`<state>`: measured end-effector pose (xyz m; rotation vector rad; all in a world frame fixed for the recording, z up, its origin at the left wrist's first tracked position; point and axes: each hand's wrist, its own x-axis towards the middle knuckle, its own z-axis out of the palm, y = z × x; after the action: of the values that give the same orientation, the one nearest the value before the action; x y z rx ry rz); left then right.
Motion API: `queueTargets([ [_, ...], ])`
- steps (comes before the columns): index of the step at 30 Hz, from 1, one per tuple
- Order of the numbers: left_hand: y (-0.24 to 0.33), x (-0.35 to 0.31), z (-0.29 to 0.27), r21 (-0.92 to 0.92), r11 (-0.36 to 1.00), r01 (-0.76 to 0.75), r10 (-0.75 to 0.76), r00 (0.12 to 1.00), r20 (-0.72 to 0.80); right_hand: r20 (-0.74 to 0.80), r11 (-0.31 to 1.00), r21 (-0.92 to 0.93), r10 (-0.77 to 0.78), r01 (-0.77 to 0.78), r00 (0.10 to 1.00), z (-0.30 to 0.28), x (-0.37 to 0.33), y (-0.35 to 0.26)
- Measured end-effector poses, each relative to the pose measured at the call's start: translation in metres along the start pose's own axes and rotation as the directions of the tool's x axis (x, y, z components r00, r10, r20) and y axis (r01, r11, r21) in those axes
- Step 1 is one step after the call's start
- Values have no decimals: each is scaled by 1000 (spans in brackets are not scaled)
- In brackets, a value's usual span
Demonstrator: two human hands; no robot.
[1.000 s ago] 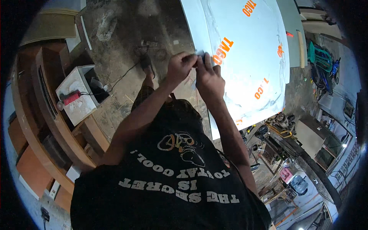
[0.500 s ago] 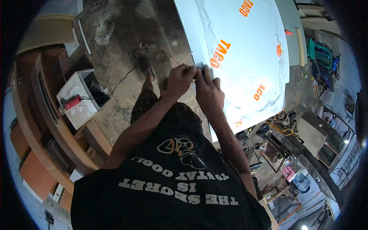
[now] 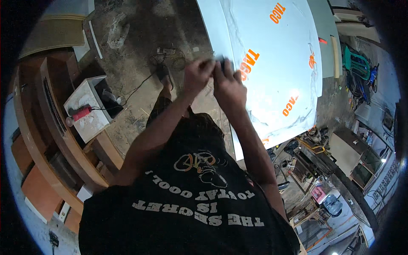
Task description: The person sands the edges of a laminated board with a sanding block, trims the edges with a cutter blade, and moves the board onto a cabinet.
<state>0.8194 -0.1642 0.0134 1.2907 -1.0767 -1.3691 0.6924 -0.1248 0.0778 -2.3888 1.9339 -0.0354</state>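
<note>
Close together, hands (image 3: 230, 89) curled beside white sheet (image 3: 278, 63), grip unclear; open box (image 3: 94, 121) holds pale scrap (image 3: 107, 94).

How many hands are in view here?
2: the left hand and, close on its right, the right hand, both at the left edge of the white board.

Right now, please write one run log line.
left hand: beside right hand, grip unclear | right hand: by white panel, grip unclear | rest: red tool on white box
</note>
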Motion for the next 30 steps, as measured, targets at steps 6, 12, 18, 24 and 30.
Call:
queueTargets([
  [6,-14,-24,4,-5,981,195,-195,980,36,-55,996,86,25,-20,998,-4,-16,-3],
  [12,-1,22,0,-103,986,133,-130,991,33,-75,1000,-24,-15,13,997,-1,31,2],
  [18,-8,-22,6,-77,977,198,-195,980,47,-42,996,83,31,-27,999,-3,-17,0],
  [24,3,49,-9,72,997,26,-23,999,-40,4,1000,-14,-18,18,1000,-2,64,-3],
  [30,1,15,3,-88,985,150,-155,986,-58,-135,997,-51,-61,55,989,15,15,7],
])
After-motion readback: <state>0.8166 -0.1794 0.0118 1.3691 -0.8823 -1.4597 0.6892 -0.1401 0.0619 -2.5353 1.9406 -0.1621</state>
